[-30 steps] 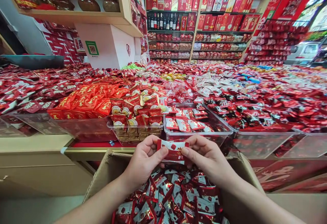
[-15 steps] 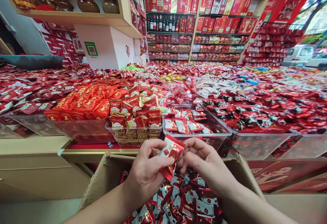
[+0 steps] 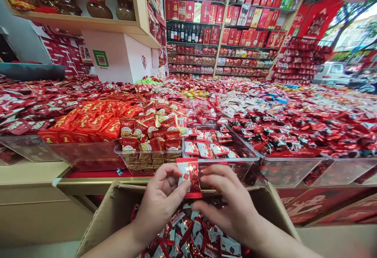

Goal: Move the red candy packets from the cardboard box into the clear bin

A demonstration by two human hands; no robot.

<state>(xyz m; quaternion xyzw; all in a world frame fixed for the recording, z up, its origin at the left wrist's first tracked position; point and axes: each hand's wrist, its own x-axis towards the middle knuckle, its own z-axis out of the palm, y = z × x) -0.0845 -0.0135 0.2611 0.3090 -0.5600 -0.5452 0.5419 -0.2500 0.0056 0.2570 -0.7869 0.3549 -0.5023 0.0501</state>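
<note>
Between the thumb and fingers of my left hand (image 3: 163, 201) is a red and white candy packet (image 3: 193, 179), upright with its printed face toward me. My right hand (image 3: 228, 199) is just right of the packet, thumb and fingers spread apart and holding nothing; whether a fingertip brushes the packet's edge I cannot tell. Both hands are above an open cardboard box (image 3: 273, 211). Inside it lie many loose candy packets (image 3: 188, 238) in the same red and white, partly hidden by my forearms.
Beyond the box stands a clear plastic bin (image 3: 250, 156) with similar packets. Left of it are durian packets (image 3: 147, 144) in another bin and red pouches (image 3: 88, 120). Dark red packets (image 3: 279, 136) are heaped to the right. Shelves (image 3: 220, 22) with bottles and boxes rise behind.
My left hand has turned the packet from a tilt to upright. My right hand has let go of its edge and opened. The view has shifted slightly.
</note>
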